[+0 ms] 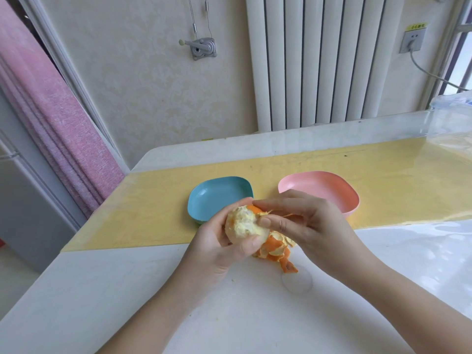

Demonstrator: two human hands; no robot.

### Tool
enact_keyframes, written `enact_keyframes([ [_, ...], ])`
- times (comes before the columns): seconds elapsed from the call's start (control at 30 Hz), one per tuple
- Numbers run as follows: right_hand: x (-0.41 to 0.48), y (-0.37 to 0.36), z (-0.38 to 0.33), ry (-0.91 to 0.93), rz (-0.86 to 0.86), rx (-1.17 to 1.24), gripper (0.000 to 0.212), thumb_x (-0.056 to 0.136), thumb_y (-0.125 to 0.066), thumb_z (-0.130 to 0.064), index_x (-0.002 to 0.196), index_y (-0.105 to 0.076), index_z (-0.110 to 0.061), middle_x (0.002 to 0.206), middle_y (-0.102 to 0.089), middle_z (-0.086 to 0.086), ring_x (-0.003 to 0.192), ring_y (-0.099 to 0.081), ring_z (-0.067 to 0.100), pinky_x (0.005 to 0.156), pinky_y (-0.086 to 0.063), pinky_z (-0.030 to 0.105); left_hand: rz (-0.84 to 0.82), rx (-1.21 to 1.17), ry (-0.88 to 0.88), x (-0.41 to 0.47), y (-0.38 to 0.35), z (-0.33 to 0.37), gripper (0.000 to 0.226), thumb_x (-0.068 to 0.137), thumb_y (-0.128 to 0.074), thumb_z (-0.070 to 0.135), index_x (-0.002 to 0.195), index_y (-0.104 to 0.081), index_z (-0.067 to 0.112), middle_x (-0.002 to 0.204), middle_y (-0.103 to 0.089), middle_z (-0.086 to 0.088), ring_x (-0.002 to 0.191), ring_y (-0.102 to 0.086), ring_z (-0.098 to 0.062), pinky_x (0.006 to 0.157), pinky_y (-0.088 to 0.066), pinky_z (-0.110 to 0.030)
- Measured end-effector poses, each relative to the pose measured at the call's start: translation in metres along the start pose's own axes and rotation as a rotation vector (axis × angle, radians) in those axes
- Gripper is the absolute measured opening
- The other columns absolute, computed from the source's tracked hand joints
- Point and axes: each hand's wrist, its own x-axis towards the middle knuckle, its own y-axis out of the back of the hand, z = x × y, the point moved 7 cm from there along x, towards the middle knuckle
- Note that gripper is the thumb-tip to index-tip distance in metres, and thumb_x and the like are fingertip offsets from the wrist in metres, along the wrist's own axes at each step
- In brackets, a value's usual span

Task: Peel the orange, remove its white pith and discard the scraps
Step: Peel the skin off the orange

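My left hand grips a mostly peeled orange, its pale pith-covered side turned toward me. A small patch of orange skin shows at its top. My right hand pinches the peel at the fruit's top right edge, thumb pressed against the pith. A curled strip of orange peel hangs down from the fruit beneath my right hand and reaches the white table.
A blue dish and a pink dish sit just beyond my hands on a yellow mat. A radiator and wall stand behind the table. A clear plastic bag lies at the far right edge.
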Motion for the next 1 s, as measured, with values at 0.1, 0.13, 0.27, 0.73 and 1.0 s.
enact_keyframes([
  [0.1,-0.005,-0.006,-0.017,0.265,0.004,-0.384,0.028,0.092,-0.058,-0.034,0.114,-0.069,-0.021,0.092,-0.064,-0.008,0.077,-0.06,0.002,0.069,-0.042,0.006,0.058,0.039,-0.03,-0.002,0.003,0.001,0.062,0.056,-0.081,0.018,0.116,-0.063,0.016,0.104,-0.072,-0.003,0.097,-0.067,-0.015,0.075,-0.052,-0.021],
  [0.13,-0.007,-0.008,-0.022,0.332,0.018,-0.489,0.029,0.094,-0.052,-0.031,0.115,-0.069,-0.019,0.09,-0.064,-0.006,0.073,-0.058,0.004,0.065,-0.043,0.009,0.07,0.06,-0.044,-0.002,0.003,0.002,0.058,0.056,-0.082,0.019,0.112,-0.066,0.018,0.101,-0.072,-0.003,0.094,-0.068,-0.015,0.073,-0.052,-0.021],
  [0.27,-0.013,-0.013,-0.037,0.481,0.119,-0.827,0.019,0.088,-0.053,-0.017,0.089,-0.07,-0.009,0.068,-0.054,0.001,0.05,-0.05,0.02,0.041,-0.043,0.034,0.082,0.084,-0.046,-0.003,-0.002,0.0,0.042,0.055,-0.081,0.025,0.095,-0.071,0.017,0.085,-0.072,-0.001,0.077,-0.067,-0.011,0.065,-0.051,-0.019],
  [0.73,-0.004,0.005,-0.015,0.071,0.224,-0.463,0.025,0.094,-0.045,-0.016,0.072,-0.056,-0.015,0.062,-0.05,-0.007,0.057,-0.045,0.014,0.052,-0.033,0.019,-0.043,0.107,0.015,-0.01,-0.018,0.0,0.048,0.056,-0.082,0.022,0.102,-0.07,0.023,0.096,-0.071,0.0,0.09,-0.066,-0.014,0.077,-0.052,-0.023],
  [1.0,0.002,0.027,0.003,-0.123,0.117,-0.512,0.027,0.095,-0.051,-0.026,0.078,-0.07,-0.016,0.068,-0.064,-0.002,0.061,-0.055,0.014,0.058,-0.041,0.024,0.043,0.213,0.005,-0.003,0.0,-0.005,0.065,0.05,-0.086,0.023,0.11,-0.065,0.038,0.099,-0.069,0.01,0.093,-0.067,-0.013,0.079,-0.052,-0.023],
])
